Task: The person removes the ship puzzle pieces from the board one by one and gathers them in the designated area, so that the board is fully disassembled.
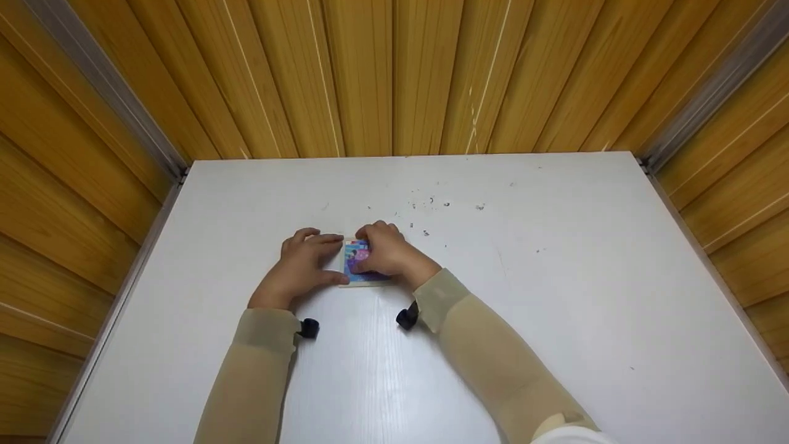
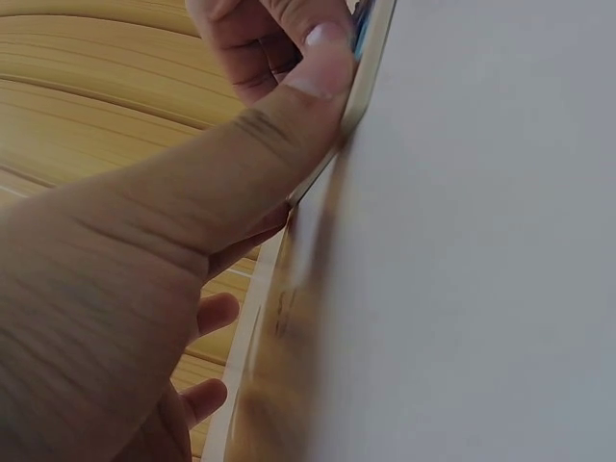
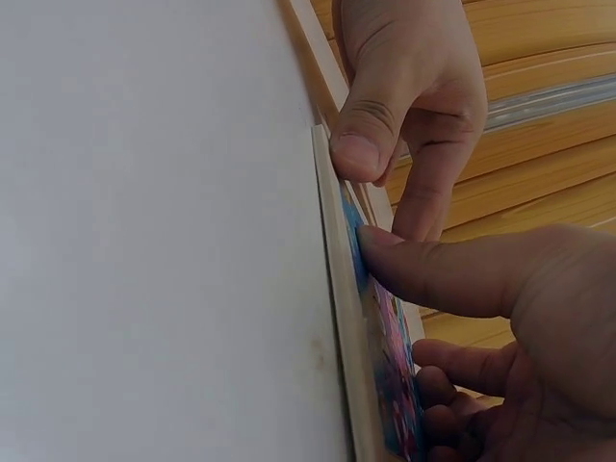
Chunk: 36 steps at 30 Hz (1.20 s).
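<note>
Picture board (image 1: 354,255): uneven pressure risked skidding
Left hand (image 1: 302,266): lay spread, touching left edge
Right hand (image 1: 389,251): curled over; pinching, I couldn't tell

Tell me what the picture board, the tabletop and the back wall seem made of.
Picture board: probably wood or fibreboard, pale matte edge around a colourful print. Tabletop: likely laminate, smooth white with soft sheen and faint grain. Back wall: woodgrain panels, slightly satin; real wood or printed imitation, unclear.
</note>
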Available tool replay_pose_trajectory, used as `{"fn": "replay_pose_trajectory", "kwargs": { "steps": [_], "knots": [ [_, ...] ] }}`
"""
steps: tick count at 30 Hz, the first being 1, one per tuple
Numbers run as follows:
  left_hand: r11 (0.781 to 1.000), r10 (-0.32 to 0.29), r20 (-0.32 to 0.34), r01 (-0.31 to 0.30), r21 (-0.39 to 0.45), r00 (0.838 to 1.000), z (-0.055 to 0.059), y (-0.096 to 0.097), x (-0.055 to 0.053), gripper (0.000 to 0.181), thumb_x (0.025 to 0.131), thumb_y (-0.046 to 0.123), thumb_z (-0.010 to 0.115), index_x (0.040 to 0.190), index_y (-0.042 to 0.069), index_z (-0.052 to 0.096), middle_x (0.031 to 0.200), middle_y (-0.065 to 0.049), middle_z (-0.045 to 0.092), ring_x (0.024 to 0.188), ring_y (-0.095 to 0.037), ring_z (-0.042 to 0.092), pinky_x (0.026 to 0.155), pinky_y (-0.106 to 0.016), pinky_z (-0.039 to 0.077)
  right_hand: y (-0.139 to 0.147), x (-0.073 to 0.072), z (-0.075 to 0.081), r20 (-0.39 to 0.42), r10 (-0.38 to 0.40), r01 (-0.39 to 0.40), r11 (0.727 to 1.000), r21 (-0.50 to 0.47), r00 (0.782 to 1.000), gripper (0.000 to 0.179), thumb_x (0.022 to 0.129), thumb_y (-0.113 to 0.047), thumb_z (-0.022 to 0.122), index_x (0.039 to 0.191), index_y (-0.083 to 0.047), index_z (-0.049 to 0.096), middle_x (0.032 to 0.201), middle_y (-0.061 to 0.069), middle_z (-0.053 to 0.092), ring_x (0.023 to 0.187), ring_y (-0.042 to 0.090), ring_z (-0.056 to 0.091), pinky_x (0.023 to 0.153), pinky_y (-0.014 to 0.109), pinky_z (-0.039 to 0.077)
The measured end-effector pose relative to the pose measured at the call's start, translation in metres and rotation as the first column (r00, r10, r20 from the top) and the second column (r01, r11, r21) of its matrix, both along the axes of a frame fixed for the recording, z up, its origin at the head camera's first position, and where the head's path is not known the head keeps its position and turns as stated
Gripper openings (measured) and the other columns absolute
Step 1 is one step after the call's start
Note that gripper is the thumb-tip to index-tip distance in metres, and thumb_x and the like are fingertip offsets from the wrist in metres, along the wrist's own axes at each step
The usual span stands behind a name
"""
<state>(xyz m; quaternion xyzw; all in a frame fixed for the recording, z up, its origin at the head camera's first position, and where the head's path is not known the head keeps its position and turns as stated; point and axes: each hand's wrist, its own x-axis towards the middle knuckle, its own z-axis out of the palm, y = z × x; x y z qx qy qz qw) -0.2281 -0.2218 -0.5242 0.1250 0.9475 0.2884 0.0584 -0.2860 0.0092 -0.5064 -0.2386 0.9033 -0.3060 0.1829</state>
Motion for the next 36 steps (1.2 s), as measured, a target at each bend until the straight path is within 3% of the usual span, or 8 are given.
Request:
{"fn": "replay_pose_trajectory", "kwargs": {
  "steps": [6,12,26,36],
  "knots": [
    [1.000,0.008,0.008,-0.008,-0.005,1.000,0.0010,0.0010,0.0000,0.085,0.087,0.046,0.098,0.161,0.017,0.066,0.173,0.000,0.058,0.170,-0.039,0.029,0.140,-0.068,0.014,0.0065,-0.0031,-0.0032,0.005,-0.018,0.019,0.996,-0.089,1.000,0.050,0.103,-0.019,0.083,0.147,-0.002,0.070,0.143,0.018,0.069,0.135,0.034,0.065,0.129,0.048,0.049],
    [1.000,0.003,0.007,-0.003,-0.001,1.000,0.0002,0.0010,-0.0001,0.084,0.088,0.046,0.098,0.160,0.017,0.066,0.173,0.000,0.058,0.170,-0.040,0.029,0.139,-0.069,0.014,0.0060,-0.0020,-0.0054,-0.002,-0.035,0.034,0.993,-0.113,0.999,0.040,0.103,-0.013,0.082,0.140,-0.002,0.075,0.139,0.019,0.070,0.132,0.034,0.066,0.127,0.049,0.050],
    [1.000,0.004,0.012,-0.004,0.007,1.000,0.0003,0.0010,-0.0009,0.086,0.088,0.045,0.098,0.161,0.017,0.065,0.174,0.000,0.057,0.171,-0.038,0.028,0.140,-0.067,0.013,0.0040,-0.0031,-0.0066,-0.013,-0.050,0.048,0.990,-0.134,0.999,0.039,0.099,-0.010,0.085,0.137,-0.002,0.076,0.135,0.018,0.071,0.130,0.034,0.066,0.125,0.048,0.051],
    [1.000,-0.001,0.005,0.001,0.001,1.000,0.0025,0.0023,0.0007,0.085,0.088,0.044,0.098,0.161,0.016,0.064,0.173,-0.001,0.058,0.170,-0.040,0.030,0.140,-0.067,0.014,0.0050,-0.0025,-0.0081,0.025,-0.086,0.089,0.981,-0.174,0.996,0.040,0.098,-0.007,0.086,0.136,-0.005,0.076,0.138,0.015,0.073,0.134,0.032,0.067,0.127,0.047,0.050]
  ]
}}
